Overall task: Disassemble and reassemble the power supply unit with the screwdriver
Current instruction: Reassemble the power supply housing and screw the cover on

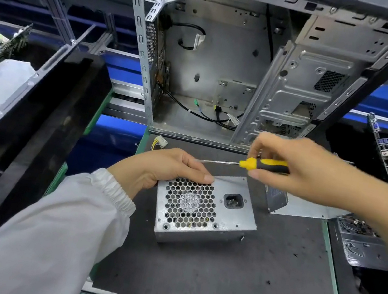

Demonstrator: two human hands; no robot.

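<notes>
The power supply unit (205, 208), a grey metal box, sits on the dark work mat (229, 277) in front of you, its honeycomb fan grille and black power socket facing up. Your left hand (163, 170) grips its far left corner, fingers curled over the top edge, with a white sleeve (48, 230) covering the arm. Your right hand (296, 165) pinches the yellow and black handle of the screwdriver (257, 165), held level above the unit's far edge; its thin shaft points left, the tip just above your left knuckles. A small loose screw (242, 238) lies on the mat just right of the unit. A flat metal cover (294, 203) rests beyond it, partly hidden under your right wrist. A white cable connector (160, 141) shows past your left hand. Farther back stands an open computer case (239, 72), stripped, with black cables inside. Black trays (43, 125) flank the mat, holding circuit boards on both sides.
</notes>
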